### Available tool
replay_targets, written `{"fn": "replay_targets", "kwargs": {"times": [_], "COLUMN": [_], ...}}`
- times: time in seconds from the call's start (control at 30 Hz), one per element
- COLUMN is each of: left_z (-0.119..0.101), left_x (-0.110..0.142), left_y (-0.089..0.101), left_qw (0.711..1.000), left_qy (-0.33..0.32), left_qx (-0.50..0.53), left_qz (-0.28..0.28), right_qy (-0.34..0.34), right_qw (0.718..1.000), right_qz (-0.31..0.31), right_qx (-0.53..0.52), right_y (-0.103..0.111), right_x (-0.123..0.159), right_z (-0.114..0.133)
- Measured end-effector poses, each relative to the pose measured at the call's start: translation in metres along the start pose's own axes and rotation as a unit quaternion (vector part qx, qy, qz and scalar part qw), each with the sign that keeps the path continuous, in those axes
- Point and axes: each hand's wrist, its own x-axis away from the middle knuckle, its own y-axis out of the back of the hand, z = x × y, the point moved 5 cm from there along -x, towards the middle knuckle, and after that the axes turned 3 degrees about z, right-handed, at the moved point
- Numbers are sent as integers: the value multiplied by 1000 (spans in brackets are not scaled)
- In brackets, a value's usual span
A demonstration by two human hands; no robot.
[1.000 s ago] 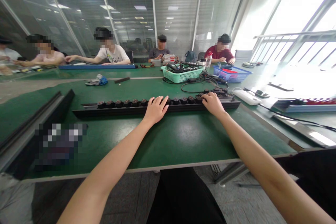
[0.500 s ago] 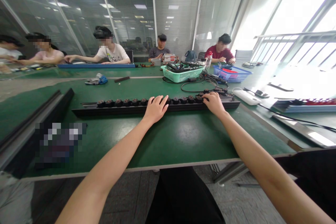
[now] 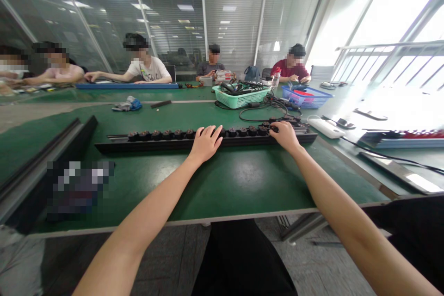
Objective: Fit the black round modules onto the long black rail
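A long black rail [image 3: 152,147] lies across the green table, with a row of small black round parts [image 3: 178,134] along its channel. My left hand [image 3: 206,143] rests over the middle of the row, fingers stretched and slightly apart, covering a few of the parts. Toward the rail's right end, my right hand [image 3: 285,136] has its thumb and fingers pinched on a black round part [image 3: 274,128]. My fingers hide most of that part, so I cannot tell whether it is seated in the channel.
Another dark rail [image 3: 52,162] lies at the left beside a blurred dark packet [image 3: 79,189]. Behind the row are a green basket of cables [image 3: 242,99], a blue basket [image 3: 312,99] and loose cables. A white power strip [image 3: 326,127] sits right. Several people work across the table.
My right hand has shifted slightly right, and a black round part now shows between its fingers. My left hand stays in place.
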Motion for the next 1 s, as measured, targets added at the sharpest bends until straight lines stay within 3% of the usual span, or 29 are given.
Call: {"fn": "replay_targets", "kwargs": {"times": [1.0], "left_z": [-1], "left_x": [0], "left_y": [1], "left_qw": [1000], "left_qy": [1], "left_qx": [1], "left_qz": [8], "right_qy": [-22], "right_qw": [1000], "right_qz": [11], "right_qx": [7], "right_y": [8], "right_x": [4], "right_z": [3]}}
